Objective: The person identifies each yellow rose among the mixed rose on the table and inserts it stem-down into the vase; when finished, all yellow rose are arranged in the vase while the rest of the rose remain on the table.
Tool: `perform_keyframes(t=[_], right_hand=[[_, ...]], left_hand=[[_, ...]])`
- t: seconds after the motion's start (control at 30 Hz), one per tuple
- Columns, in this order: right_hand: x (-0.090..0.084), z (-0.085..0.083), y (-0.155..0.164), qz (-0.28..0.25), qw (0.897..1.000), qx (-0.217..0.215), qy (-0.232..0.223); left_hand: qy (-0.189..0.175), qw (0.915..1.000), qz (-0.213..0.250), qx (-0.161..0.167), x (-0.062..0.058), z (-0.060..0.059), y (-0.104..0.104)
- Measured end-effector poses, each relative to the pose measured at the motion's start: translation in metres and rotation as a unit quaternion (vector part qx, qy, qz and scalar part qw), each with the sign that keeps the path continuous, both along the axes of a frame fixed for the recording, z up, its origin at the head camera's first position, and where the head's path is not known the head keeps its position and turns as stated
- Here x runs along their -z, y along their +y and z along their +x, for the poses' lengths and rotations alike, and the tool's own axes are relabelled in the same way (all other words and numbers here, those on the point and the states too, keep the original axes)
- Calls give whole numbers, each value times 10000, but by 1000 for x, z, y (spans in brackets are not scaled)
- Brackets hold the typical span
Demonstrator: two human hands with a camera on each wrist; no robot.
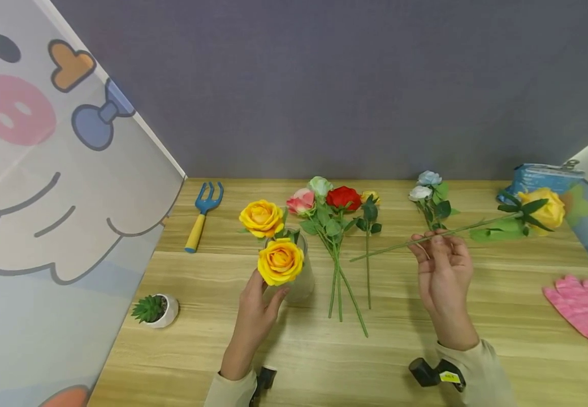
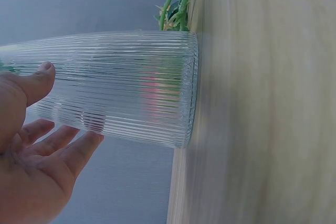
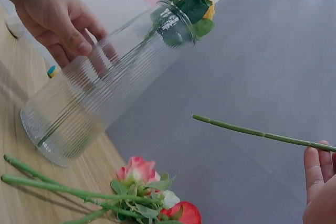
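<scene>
The right hand (image 1: 444, 277) pinches the thin green stem (image 1: 416, 240) of a yellow rose (image 1: 542, 208) between fingertips (image 1: 433, 240) and thumb, above the counter (image 1: 502, 316). The stem slants up to the right, so the bloom hangs near the counter's far right edge and the cut end points left toward the loose flowers. In the right wrist view the stem (image 3: 252, 131) runs free through the air, well apart from the vase (image 3: 100, 90).

The left hand (image 1: 255, 316) is at the ribbed glass vase (image 1: 301, 277), which stands upright on the counter. Its fingers (image 2: 68, 145) are nearly straight and spread, the thumb (image 2: 37, 80) against the glass; the right wrist view shows fingers lying along the vase's side, though how firmly they press it is hard to tell. Two yellow roses (image 1: 280, 261) stand in the vase, one bloom low at the mouth, the other (image 1: 262, 217) higher and farther back.

Just right of the vase lies a bunch of roses (image 1: 332, 206), pink, pale green and red, stems toward the person, with a smaller yellow bud (image 1: 371, 198) beside it. Farther right lie two pale blue-white blooms (image 1: 426, 186). A blue and yellow hand fork (image 1: 202, 215) lies at the far left, a small potted succulent (image 1: 155, 310) near the left edge, a pink glove (image 1: 586, 314) at the right edge, and a blue packet (image 1: 540, 178) at the far right corner.
</scene>
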State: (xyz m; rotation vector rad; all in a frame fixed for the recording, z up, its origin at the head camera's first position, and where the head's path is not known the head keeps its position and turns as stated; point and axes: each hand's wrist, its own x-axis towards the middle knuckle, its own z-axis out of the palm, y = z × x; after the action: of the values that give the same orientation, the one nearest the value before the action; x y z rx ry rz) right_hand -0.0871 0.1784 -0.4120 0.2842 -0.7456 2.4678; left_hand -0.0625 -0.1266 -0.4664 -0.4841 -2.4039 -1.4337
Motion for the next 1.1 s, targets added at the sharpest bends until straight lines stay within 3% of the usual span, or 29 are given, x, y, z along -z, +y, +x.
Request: perform_keyframes(t=[0.8, 1.1], right_hand=[[-19, -6, -28, 5, 9998, -165, 97], [-25, -8, -36, 240, 9990, -329, 157]], left_hand=[[-154, 9999, -1, 27, -1, 2, 0], [-163, 9998, -72, -37, -2, 2, 1]])
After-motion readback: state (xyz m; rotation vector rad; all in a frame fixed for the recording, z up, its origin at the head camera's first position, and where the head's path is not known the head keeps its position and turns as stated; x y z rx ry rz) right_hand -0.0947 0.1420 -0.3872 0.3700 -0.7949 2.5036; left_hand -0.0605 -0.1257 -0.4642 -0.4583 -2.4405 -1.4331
